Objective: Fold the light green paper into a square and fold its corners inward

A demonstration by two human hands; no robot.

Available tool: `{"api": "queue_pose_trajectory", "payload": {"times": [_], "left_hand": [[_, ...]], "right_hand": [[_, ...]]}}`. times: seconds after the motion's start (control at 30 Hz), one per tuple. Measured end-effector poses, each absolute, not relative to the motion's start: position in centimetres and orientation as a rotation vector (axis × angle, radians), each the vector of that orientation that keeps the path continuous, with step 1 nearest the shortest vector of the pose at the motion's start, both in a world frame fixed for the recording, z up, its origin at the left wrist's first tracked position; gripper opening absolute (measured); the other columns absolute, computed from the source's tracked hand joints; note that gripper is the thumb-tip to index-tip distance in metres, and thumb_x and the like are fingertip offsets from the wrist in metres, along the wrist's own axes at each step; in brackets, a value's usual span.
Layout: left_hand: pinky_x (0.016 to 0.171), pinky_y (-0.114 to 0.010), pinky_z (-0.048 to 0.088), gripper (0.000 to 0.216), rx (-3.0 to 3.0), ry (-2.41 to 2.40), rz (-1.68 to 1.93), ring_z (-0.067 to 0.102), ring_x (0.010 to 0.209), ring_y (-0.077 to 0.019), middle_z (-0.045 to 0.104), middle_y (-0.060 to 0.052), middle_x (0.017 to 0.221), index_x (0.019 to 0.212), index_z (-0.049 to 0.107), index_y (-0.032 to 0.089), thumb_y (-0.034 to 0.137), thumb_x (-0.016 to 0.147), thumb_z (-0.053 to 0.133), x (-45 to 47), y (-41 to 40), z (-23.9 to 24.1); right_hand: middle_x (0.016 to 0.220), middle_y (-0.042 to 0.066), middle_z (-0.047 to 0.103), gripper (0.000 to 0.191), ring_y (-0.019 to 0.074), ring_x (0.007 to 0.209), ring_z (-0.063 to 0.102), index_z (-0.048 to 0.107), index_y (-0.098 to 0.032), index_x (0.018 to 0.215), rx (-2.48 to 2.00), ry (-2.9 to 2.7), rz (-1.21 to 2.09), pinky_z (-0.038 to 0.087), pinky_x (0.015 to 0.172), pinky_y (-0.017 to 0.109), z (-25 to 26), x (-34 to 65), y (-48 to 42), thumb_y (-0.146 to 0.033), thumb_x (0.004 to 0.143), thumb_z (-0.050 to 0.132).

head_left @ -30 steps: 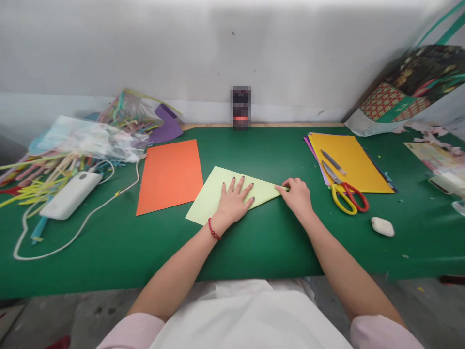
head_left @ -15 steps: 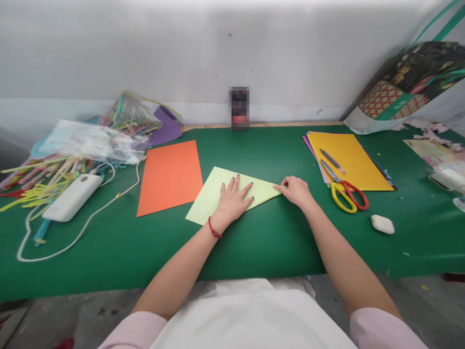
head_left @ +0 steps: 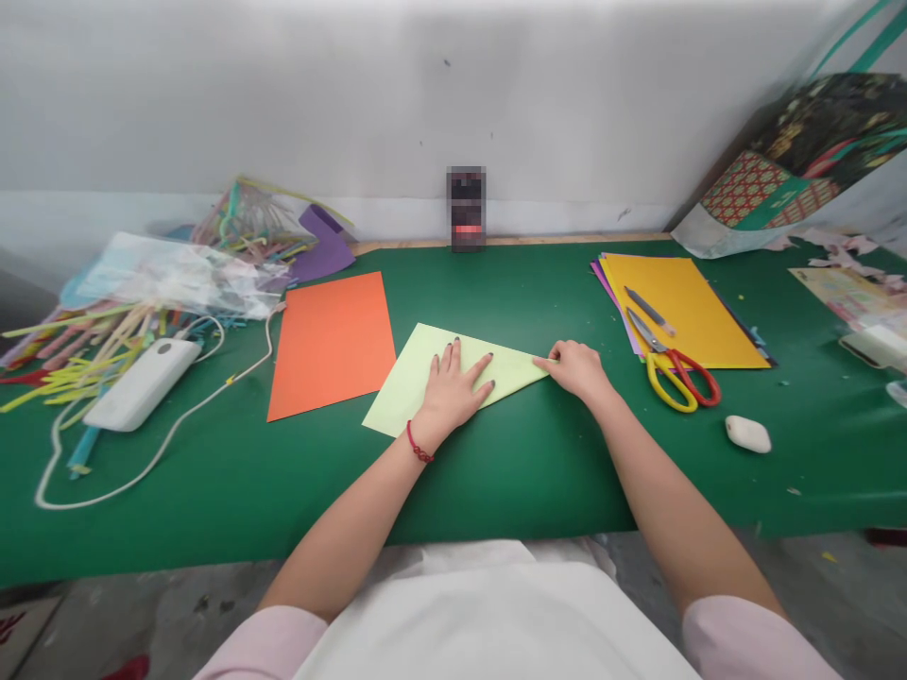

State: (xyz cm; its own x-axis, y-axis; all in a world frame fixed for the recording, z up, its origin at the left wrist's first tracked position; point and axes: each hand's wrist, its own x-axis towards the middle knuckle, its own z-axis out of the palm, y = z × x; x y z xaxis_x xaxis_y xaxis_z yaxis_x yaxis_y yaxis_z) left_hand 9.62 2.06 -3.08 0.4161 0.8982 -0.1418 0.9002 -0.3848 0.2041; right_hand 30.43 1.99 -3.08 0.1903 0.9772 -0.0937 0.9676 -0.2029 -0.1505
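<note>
Fingers spread (left hand [head_left: 453, 395]) and pinching (right hand [head_left: 577, 368]) hold pale-green paper [head_left: 407, 378], presumably light, easily creased, best gripped at its three-o'clock tip.

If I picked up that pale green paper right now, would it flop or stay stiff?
The pale green paper would probably feel light, since it looks thin. Its wide end, lying flat past the left hand, might droop if lifted by the tip. The narrow end at the right hand could be stiffer, as it appears folded.
</note>
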Motion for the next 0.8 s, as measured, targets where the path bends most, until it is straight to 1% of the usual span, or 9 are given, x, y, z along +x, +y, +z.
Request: {"api": "queue_pose_trajectory", "payload": {"times": [0.3, 0.47, 0.53, 0.6, 0.67, 0.7, 0.73, 0.8], "left_hand": [[0.112, -0.052, 0.02, 0.051, 2.46, 1.572, -0.004, 0.018, 0.141, -0.0328, 0.018, -0.006, 0.156, 0.141, 0.037, 0.033, 0.048, 0.092, 0.034, 9.5, 2.2, -3.4], [0.111, -0.052, 0.02, 0.051, 2.459, 1.569, -0.001, 0.018, 0.141, -0.0328, 0.02, -0.006, 0.156, 0.141, 0.036, 0.033, 0.048, 0.092, 0.035, 9.5, 2.2, -3.3], [0.111, -0.052, 0.02, 0.051, 2.461, 1.572, 0.013, 0.018, 0.141, -0.0325, 0.02, -0.006, 0.156, 0.141, 0.037, 0.034, 0.048, 0.092, 0.035, 9.5, 2.1, -3.3], [0.112, -0.052, 0.019, 0.051, 2.457, 1.576, 0.02, 0.017, 0.142, -0.0323, 0.02, -0.006, 0.156, 0.141, 0.036, 0.033, 0.048, 0.092, 0.034, 9.5, 2.1, -3.4], [0.112, -0.051, 0.018, 0.052, 2.452, 1.582, 0.023, 0.017, 0.142, -0.0324, 0.019, -0.007, 0.156, 0.142, 0.036, 0.033, 0.048, 0.092, 0.035, 9.5, 2.0, -3.5], [0.113, -0.051, 0.018, 0.052, 2.453, 1.585, 0.026, 0.017, 0.142, -0.0325, 0.019, -0.008, 0.156, 0.142, 0.036, 0.033, 0.048, 0.092, 0.035, 9.5, 2.0, -3.5], [0.113, -0.051, 0.018, 0.052, 2.455, 1.587, 0.03, 0.018, 0.142, -0.0326, 0.02, -0.008, 0.156, 0.142, 0.036, 0.033, 0.047, 0.092, 0.035, 9.5, 1.9, -3.5], [0.113, -0.051, 0.018, 0.051, 2.456, 1.587, 0.035, 0.017, 0.142, -0.0327, 0.02, -0.008, 0.156, 0.142, 0.036, 0.033, 0.047, 0.092, 0.035, 9.5, 1.9, -3.6]], "right_hand": [[0.086, 0.009, 0.067, 0.025, 0.0252, 0.088, 0.06, 0.063, -0.018, 0.078, -2.376, -1.959, 0.254, 0.039, 0.076, 0.034, -3.2, 30.4, 2.3, -0.039, 0.084, 0.051], [0.08, 0.008, 0.064, 0.027, 0.0249, 0.083, 0.059, 0.059, -0.02, 0.07, -2.324, -1.895, 0.253, 0.04, 0.076, 0.035, -4.0, 30.6, 2.3, -0.043, 0.082, 0.053], [0.081, 0.008, 0.063, 0.029, 0.0255, 0.084, 0.058, 0.057, -0.02, 0.07, -2.302, -1.829, 0.255, 0.04, 0.077, 0.036, -4.4, 30.5, 2.0, -0.046, 0.082, 0.054], [0.09, 0.011, 0.062, 0.029, 0.0275, 0.089, 0.057, 0.057, -0.019, 0.076, -2.268, -1.706, 0.201, 0.041, 0.079, 0.038, -4.7, 30.1, 1.6, -0.047, 0.08, 0.055], [0.101, 0.016, 0.06, 0.031, 0.0299, 0.098, 0.055, 0.056, -0.017, 0.087, -2.211, -1.549, 0.145, 0.042, 0.082, 0.041, -4.8, 29.9, 1.2, -0.045, 0.078, 0.058], [0.104, 0.017, 0.059, 0.033, 0.0303, 0.1, 0.055, 0.054, -0.016, 0.092, -2.18, -1.465, 0.168, 0.042, 0.084, 0.042, -4.8, 29.8, 1.1, -0.044, 0.076, 0.06], [0.102, 0.017, 0.06, 0.036, 0.0301, 0.1, 0.056, 0.053, -0.015, 0.095, -2.153, -1.375, 0.24, 0.043, 0.085, 0.042, -4.7, 29.9, 1.1, -0.043, 0.074, 0.062], [0.093, 0.013, 0.063, 0.041, 0.0282, 0.094, 0.06, 0.05, -0.016, 0.098, -2.079, -1.163, 0.49, 0.046, 0.085, 0.042, -4.5, 30.2, 1.2, -0.042, 0.07, 0.066]]}}
